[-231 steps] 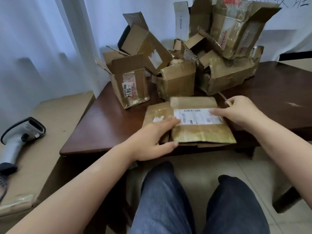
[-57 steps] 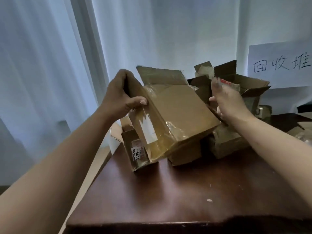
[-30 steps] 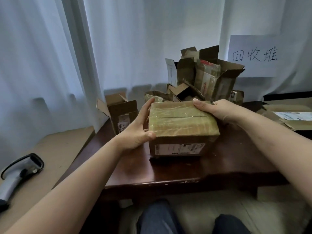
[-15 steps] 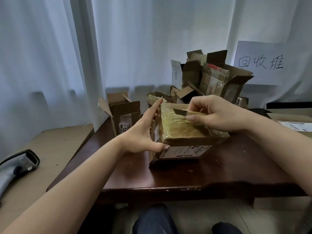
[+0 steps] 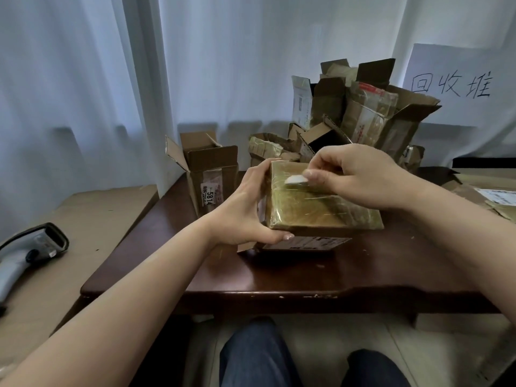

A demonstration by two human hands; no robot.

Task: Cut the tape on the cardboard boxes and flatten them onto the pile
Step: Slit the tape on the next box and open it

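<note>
White curtains are hanging behind a dark brown wooden tabletop [image 5: 279, 277]. Left of the tape-wrapped brown cardboard box [image 5: 315, 208], an open cardboard carton [image 5: 210, 171] is standing. The left hand [image 5: 245, 208] is gripping the box's left side; the right hand [image 5: 360, 177] is pinching a small pale blade [image 5: 294, 180] against its taped top.

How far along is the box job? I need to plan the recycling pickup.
Done: opened boxes sit in the pile under the paper sign. In hand: the left hand steadies a taped box while the right hand holds a small blade on its top. Left: that box, plus the open box still standing unflattened.
</note>
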